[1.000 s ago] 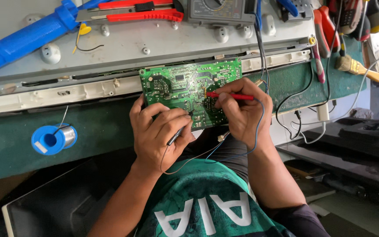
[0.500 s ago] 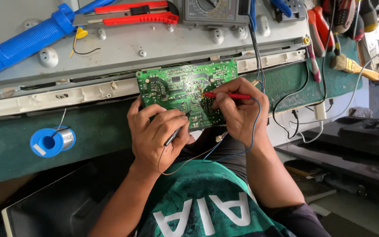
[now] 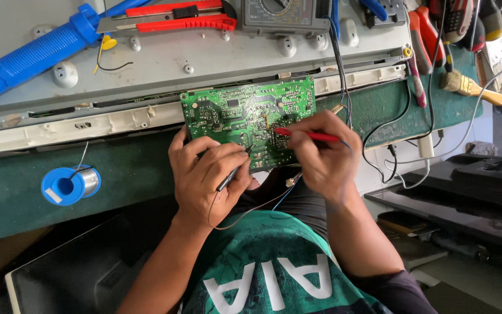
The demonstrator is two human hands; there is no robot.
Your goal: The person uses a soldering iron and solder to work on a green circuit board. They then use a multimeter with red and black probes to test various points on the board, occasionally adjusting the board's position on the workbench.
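**Two probes on a green board**

A person tests a green circuit board (image 3: 248, 119) that lies flat at the near edge of the green surface (image 3: 24, 192), its far edge against a long grey panel (image 3: 146, 70). The board's long axis runs left to right across the view. The left hand (image 3: 207, 177) is closed in a pen grip on a black probe (image 3: 233, 171), tip pointing up and right onto the board's lower middle. The right hand (image 3: 321, 154) pinches a red probe (image 3: 306, 135), lying nearly level, tip pointing left onto the board's centre right. Both tips appear to touch the board, close together but apart. The step in hand looks like a meter check between two points; any next reading calls for steady tips on small contacts without bridging neighbours. A solder spool (image 3: 70, 185) sits well left; a meter (image 3: 286, 14) rests beyond the board.
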